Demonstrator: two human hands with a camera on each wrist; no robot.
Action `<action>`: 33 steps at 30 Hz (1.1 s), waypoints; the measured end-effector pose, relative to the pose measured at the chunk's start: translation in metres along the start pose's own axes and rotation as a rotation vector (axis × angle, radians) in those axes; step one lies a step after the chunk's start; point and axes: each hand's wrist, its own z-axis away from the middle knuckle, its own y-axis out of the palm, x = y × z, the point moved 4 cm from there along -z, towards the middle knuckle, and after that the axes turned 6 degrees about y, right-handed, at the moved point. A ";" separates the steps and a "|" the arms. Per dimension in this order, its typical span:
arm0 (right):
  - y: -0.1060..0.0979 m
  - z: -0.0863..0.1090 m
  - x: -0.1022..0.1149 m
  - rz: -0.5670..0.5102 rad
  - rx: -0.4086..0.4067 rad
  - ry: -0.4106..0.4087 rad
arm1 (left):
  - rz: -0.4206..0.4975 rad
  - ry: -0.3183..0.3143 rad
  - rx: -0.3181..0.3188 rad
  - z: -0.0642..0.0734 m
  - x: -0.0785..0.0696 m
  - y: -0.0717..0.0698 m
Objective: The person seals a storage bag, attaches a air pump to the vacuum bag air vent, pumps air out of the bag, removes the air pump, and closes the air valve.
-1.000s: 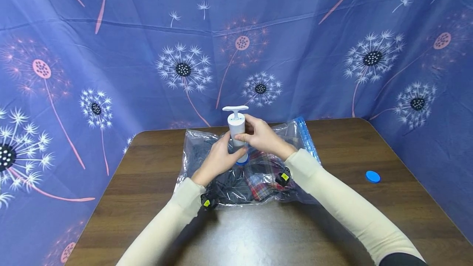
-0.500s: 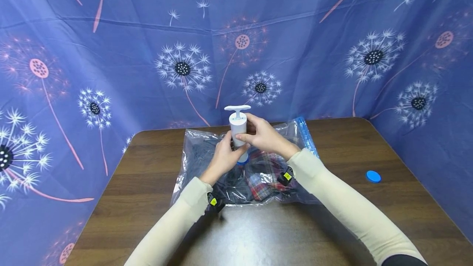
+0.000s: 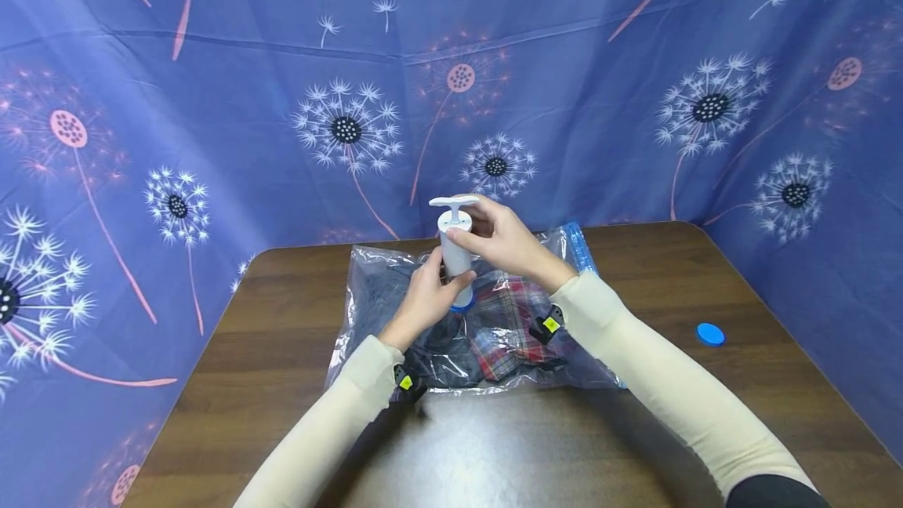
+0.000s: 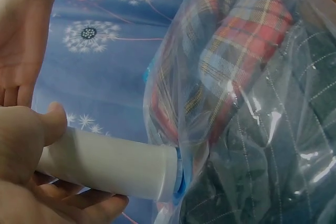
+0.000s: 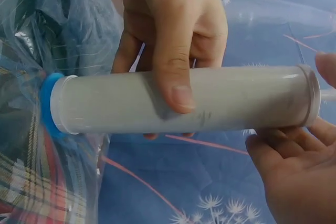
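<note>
A white hand pump (image 3: 457, 257) with a T-shaped handle stands on the blue valve (image 5: 51, 105) of a clear vacuum storage bag (image 3: 367, 273). Folded clothes fill the bag, among them a red plaid garment (image 4: 247, 35) and a dark striped one (image 4: 273, 145). My left hand (image 3: 426, 296) grips the lower half of the pump's barrel, thumb across it in the right wrist view. Higher up, my right hand (image 3: 504, 241) holds the barrel's top end, its fingers reaching behind the handle, partly hidden. Between the handle and the barrel a short length of rod shows.
A round blue cap (image 3: 710, 334) lies on the brown wooden table (image 3: 677, 281), right of the bag. The bag's blue zip edge (image 3: 580, 248) faces right. A blue dandelion-print cloth (image 3: 423, 124) hangs behind the table.
My right hand has risen along the barrel toward the handle. My left hand keeps its grip, having shifted slightly right with the pump. The blue cap stays in place.
</note>
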 end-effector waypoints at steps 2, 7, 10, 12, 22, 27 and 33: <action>-0.001 -0.001 0.002 -0.008 -0.025 -0.011 | -0.010 0.016 -0.011 0.000 -0.001 0.000; -0.007 -0.002 0.008 -0.042 -0.082 -0.031 | -0.007 0.083 -0.061 -0.001 -0.004 0.000; -0.008 -0.004 0.012 -0.044 -0.086 -0.045 | -0.007 0.096 -0.083 0.000 -0.006 0.000; -0.009 -0.005 0.014 -0.027 -0.093 -0.056 | -0.008 0.095 -0.089 0.001 -0.006 0.000; -0.016 -0.007 0.028 0.219 -0.203 -0.119 | -0.019 0.070 -0.104 0.001 -0.005 -0.001; -0.018 -0.007 0.032 0.257 -0.191 -0.103 | -0.040 0.063 -0.099 0.002 -0.003 -0.001; -0.020 -0.010 0.042 0.289 -0.171 -0.120 | -0.029 0.060 -0.086 0.002 -0.003 -0.003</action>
